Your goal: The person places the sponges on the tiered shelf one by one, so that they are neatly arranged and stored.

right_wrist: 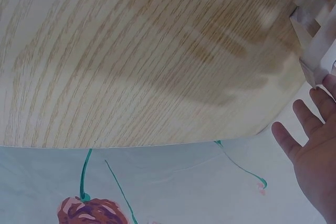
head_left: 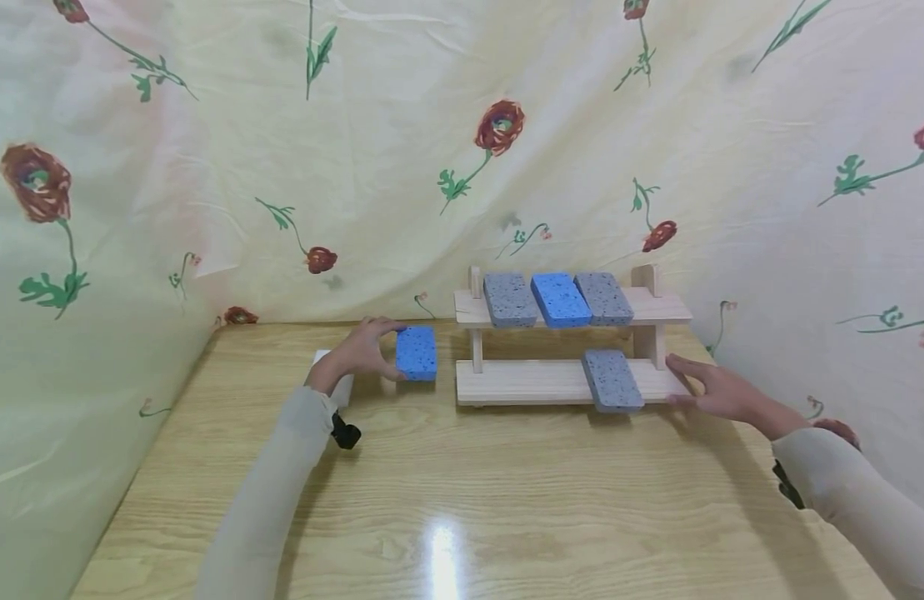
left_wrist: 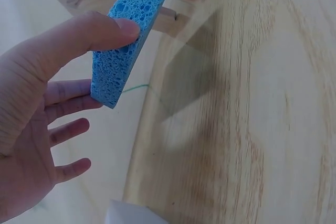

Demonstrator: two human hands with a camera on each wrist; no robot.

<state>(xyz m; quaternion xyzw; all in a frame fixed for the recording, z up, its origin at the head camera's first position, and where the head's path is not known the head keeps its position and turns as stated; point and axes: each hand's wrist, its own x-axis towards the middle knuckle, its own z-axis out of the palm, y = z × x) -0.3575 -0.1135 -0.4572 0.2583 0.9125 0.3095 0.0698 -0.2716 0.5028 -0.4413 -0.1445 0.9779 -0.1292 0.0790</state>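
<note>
Pinching a blue, rectangular, porous sponge (head_left: pixel 417 354) between thumb and fingertips, our left hand (head_left: pixel 360 348) holds it left of the two-tier pale wooden shelf (head_left: pixel 521 383), apart from it; the two remaining fingers are free and spread. We have our right hand (head_left: pixel 722 393) at the shelf's right end, fingers mostly straight and slightly spread, fingertips seemingly touching the wood.

Risks, our guess: the pinch is at one end only, so the sponge could twist or drop if bumped. A low swing right might catch the shelf's left end. Too much push from the right hand could slide the shelf left over the wood-grain table (head_left: pixel 402 500). The speckled grey rectangular sponge (head_left: pixel 613 382) on the lower tier overhangs the near edge; a jolt might tip it off. Up top, the blue speckled sponge (head_left: pixel 561 300) sits tight against its right-hand grey neighbour (head_left: pixel 604 298), so nudging one probably shifts both.
</note>
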